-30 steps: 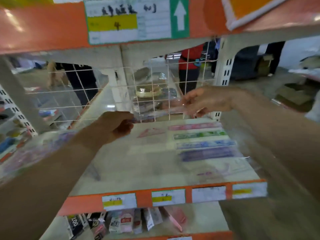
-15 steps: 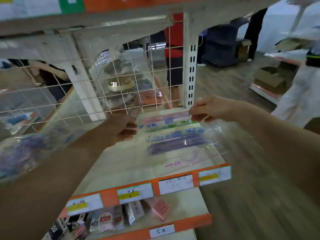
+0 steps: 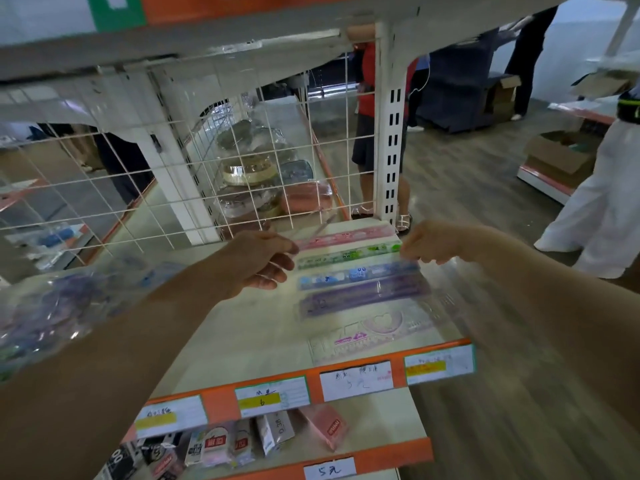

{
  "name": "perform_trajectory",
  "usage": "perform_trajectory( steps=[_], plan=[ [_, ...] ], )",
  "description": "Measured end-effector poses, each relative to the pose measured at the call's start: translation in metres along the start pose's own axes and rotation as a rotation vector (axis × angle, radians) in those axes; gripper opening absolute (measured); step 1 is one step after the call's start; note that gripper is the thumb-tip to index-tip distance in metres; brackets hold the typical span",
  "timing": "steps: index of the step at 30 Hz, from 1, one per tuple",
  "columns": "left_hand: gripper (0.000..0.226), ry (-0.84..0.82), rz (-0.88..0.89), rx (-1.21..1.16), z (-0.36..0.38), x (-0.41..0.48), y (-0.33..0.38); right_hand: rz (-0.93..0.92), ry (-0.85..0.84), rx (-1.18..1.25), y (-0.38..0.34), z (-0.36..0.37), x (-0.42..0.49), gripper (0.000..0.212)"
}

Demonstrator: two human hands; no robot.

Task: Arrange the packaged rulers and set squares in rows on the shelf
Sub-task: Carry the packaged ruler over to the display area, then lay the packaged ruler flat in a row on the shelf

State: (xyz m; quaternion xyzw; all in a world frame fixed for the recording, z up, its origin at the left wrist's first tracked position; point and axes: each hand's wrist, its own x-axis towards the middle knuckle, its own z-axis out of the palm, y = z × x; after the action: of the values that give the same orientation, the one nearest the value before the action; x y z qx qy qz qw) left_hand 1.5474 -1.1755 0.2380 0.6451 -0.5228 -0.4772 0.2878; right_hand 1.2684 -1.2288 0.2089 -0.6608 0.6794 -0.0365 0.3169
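Both hands have come down from in front of the wire mesh (image 3: 138, 188) to the back of the shelf (image 3: 220, 407). The pink ruler packet (image 3: 346, 234) between them now sits low, at the head of the row. The left hand (image 3: 261, 261) pinches its left end and the right hand (image 3: 433, 242) its right end. In front lie the green ruler (image 3: 346, 255), blue ruler (image 3: 356, 274), purple ruler (image 3: 360, 295) and a clear set-square pack (image 3: 370, 332). One row looks nearly done. A bundle of packets (image 3: 52, 306) under the left arm suggests much remains.

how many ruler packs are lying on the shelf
5, back to front: pink pack, green pack, blue pack, purple pack, clear pack nearest the front edge. The blurry bundle under the left arm may hold more.
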Motion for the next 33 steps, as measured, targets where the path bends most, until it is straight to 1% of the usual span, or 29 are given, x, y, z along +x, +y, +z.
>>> perform_trajectory(
  steps=[2, 3, 4, 5, 6, 7, 8, 9, 10, 12, 15, 16, 18, 20, 22, 23, 27, 29, 31, 33],
  plan=[
    [0.014, -0.015, 0.02, 0.036, 0.001, 0.0, 0.002, -0.027, 0.005, -0.141, -0.001, -0.003, -0.004, 0.025],
    [0.014, -0.025, 0.033, 0.051, 0.001, 0.0, 0.004, -0.052, 0.034, -0.193, -0.003, -0.005, -0.007, 0.027],
    [0.013, -0.04, 0.048, 0.066, 0.002, 0.0, 0.006, -0.099, 0.097, -0.209, -0.006, -0.007, -0.01, 0.028],
    [0.012, -0.064, 0.067, 0.083, 0.002, 0.0, 0.008, -0.133, 0.157, -0.137, -0.011, -0.011, -0.015, 0.026],
    [0.011, -0.092, 0.084, 0.101, 0.004, 0.001, 0.01, -0.166, 0.192, 0.022, -0.014, -0.013, -0.019, 0.024],
    [0.01, -0.123, 0.1, 0.117, 0.006, 0.001, 0.012, -0.208, 0.174, 0.212, -0.019, -0.016, -0.023, 0.021],
    [0.01, -0.155, 0.116, 0.134, 0.009, 0.001, 0.013, -0.243, 0.112, 0.389, -0.024, -0.017, -0.029, 0.02],
    [0.01, -0.183, 0.128, 0.153, 0.013, 0.001, 0.015, -0.27, 0.052, 0.492, -0.028, -0.018, -0.034, 0.018],
    [0.01, -0.205, 0.137, 0.172, 0.018, 0.001, 0.016, -0.294, 0.012, 0.525, -0.029, -0.017, -0.037, 0.016],
    [0.011, -0.223, 0.141, 0.206, 0.025, 0.001, 0.018, -0.32, 0.013, 0.478, -0.028, -0.014, -0.041, 0.013],
    [0.014, -0.199, 0.138, 0.263, 0.026, 0.002, 0.017, -0.253, 0.058, 0.402, -0.016, -0.013, -0.041, 0.012],
    [0.018, -0.201, 0.143, 0.303, 0.025, 0.002, 0.015, -0.223, 0.064, 0.375, -0.012, -0.013, -0.042, 0.01],
    [0.033, -0.234, 0.175, 0.442, 0.025, 0.001, 0.009, -0.174, 0.065, 0.348, -0.004, -0.011, -0.041, 0.005],
    [0.043, -0.213, 0.289, 0.672, 0.031, -0.001, 0.002, -0.149, 0.052, 0.362, -0.001, -0.006, -0.04, 0.004],
    [0.044, -0.125, 0.429, 0.876, 0.037, -0.003, -0.002, -0.132, 0.046, 0.354, -0.002, -0.002, -0.036, 0.007],
    [0.043, -0.097, 0.463, 0.924, 0.038, -0.004, -0.003, -0.119, 0.048, 0.34, -0.002, 0.0, -0.033, 0.01],
    [0.04, -0.117, 0.433, 1.041, 0.038, -0.007, -0.002, -0.09, 0.059, 0.219, 0.001, 0.006, -0.026, 0.025],
    [0.04, -0.151, 0.409, 1.1, 0.039, -0.008, -0.004, -0.095, 0.065, 0.179, 0.002, 0.009, -0.026, 0.024],
    [0.042, -0.194, 0.379, 1.101, 0.041, -0.006, -0.007, -0.104, 0.052, 0.156, 0.003, 0.01, -0.027, 0.023],
    [0.045, -0.196, 0.367, 1.102, 0.042, -0.004, -0.008, -0.118, 0.055, 0.146, 0.0, 0.01, -0.027, 0.023]
  ],
)
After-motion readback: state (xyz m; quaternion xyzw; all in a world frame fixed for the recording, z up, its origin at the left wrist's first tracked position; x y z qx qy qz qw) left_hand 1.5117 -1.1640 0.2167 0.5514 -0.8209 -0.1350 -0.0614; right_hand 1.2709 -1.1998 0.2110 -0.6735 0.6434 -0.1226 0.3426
